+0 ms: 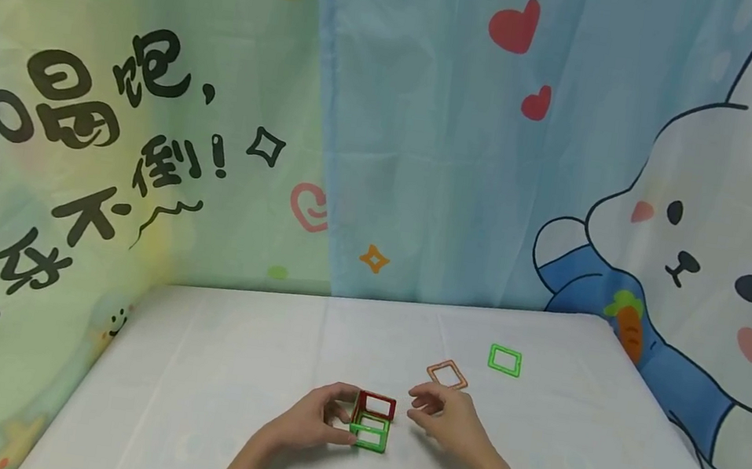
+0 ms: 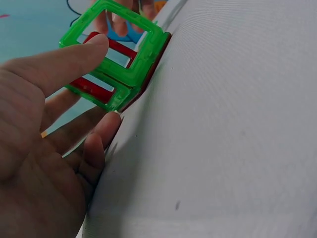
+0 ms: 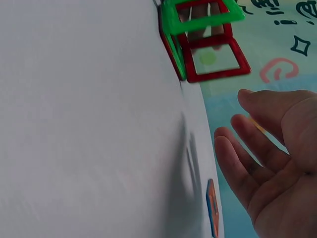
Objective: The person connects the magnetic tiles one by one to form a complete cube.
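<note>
A small open cube of red and green square frames (image 1: pixel 371 422) is sitting on the white surface (image 1: pixel 201 370), near its front edge and roughly in the middle, with a green frame facing the person and a red frame at the back. The left hand (image 1: pixel 312 420) is gripping this cube from its left side: in the left wrist view the thumb (image 2: pixel 59 62) is pressing on the green frame (image 2: pixel 126 49) while the other fingers (image 2: pixel 101 131) are curling in under the lower corner. The right hand (image 1: pixel 441 417) is hovering just to the right of the cube, apart from it, holding nothing; its fingers (image 3: pixel 247 148) are lying loosely bent and spread in the right wrist view, with the cube's red frame (image 3: pixel 215 59) a little beyond their tips. Just past the right hand an orange square frame (image 1: pixel 447 375) is lying flat on the surface, and farther out to the right a loose green square frame (image 1: pixel 505 361) is lying flat too. A cartoon curtain (image 1: pixel 698 229) with a rabbit, hearts and black lettering is hanging behind the surface.
</note>
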A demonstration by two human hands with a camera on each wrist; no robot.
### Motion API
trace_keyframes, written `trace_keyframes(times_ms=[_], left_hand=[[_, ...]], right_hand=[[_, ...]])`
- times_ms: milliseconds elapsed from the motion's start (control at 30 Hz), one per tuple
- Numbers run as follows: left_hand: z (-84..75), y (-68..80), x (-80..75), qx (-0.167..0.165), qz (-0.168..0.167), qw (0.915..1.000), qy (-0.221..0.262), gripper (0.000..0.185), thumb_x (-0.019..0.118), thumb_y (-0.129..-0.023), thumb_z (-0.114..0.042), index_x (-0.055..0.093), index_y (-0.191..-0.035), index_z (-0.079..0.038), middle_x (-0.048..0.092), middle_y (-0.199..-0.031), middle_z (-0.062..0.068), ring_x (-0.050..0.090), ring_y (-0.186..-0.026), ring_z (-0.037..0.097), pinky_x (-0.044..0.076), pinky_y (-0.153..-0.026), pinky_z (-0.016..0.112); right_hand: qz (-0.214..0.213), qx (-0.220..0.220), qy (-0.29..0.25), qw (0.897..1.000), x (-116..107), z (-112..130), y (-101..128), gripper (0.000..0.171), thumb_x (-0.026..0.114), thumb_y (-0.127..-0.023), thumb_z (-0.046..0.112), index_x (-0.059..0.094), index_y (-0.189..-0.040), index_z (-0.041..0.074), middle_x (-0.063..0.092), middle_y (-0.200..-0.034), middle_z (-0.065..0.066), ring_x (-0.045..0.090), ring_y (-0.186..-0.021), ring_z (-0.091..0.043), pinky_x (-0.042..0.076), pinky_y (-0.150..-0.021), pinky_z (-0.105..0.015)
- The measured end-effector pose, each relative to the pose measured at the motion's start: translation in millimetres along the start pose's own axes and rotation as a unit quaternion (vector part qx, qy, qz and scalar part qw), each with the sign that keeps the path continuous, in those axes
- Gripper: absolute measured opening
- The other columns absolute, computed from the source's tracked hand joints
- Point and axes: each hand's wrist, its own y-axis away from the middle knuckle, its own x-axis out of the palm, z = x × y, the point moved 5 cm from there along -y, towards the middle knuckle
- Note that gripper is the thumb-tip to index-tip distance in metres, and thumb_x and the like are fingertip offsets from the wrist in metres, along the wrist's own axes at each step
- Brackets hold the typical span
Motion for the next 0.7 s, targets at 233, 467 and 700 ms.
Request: trace_keyframes(times_ms=[233,467,700], left_hand=[[0.5,2.6,-1.1,0.0,-0.015,0.9998,-0.013,0.062,0.082,-0.077,-0.009,0.054,-0.132,-0.01,0.059,-0.118,-0.003,0.059,-0.09,0.014,0.045,-0.069,0.023],[-6.2,5.1,-0.5,-0.006,-0.021,0.9996,-0.016,0.06,0.083,-0.077,-0.011,0.055,-0.129,-0.008,0.06,-0.115,-0.002,0.059,-0.089,0.014,0.045,-0.068,0.024],[-7.0,3.9,0.5,-0.003,-0.025,0.9996,-0.015,0.06,0.083,-0.076,-0.012,0.055,-0.129,-0.007,0.061,-0.115,-0.001,0.059,-0.088,0.014,0.045,-0.069,0.023]], right_hand=[[-0.015,-0.005,0.042,0.999,-27.2,-5.9,-4.8,0.024,0.076,-0.082,0.004,0.069,-0.105,-0.001,0.069,-0.088,-0.002,0.065,-0.077,-0.017,0.051,-0.061,-0.026],[-0.025,-0.008,0.078,0.997,-66.2,-19.6,-10.4,0.025,0.074,-0.085,0.007,0.068,-0.107,-0.003,0.07,-0.091,-0.008,0.065,-0.078,-0.02,0.051,-0.063,-0.028],[-0.019,0.044,0.115,0.992,-107.4,-41.4,-17.7,0.034,0.073,-0.087,0.012,0.064,-0.113,-0.008,0.067,-0.101,-0.02,0.064,-0.085,-0.029,0.051,-0.065,-0.033]])
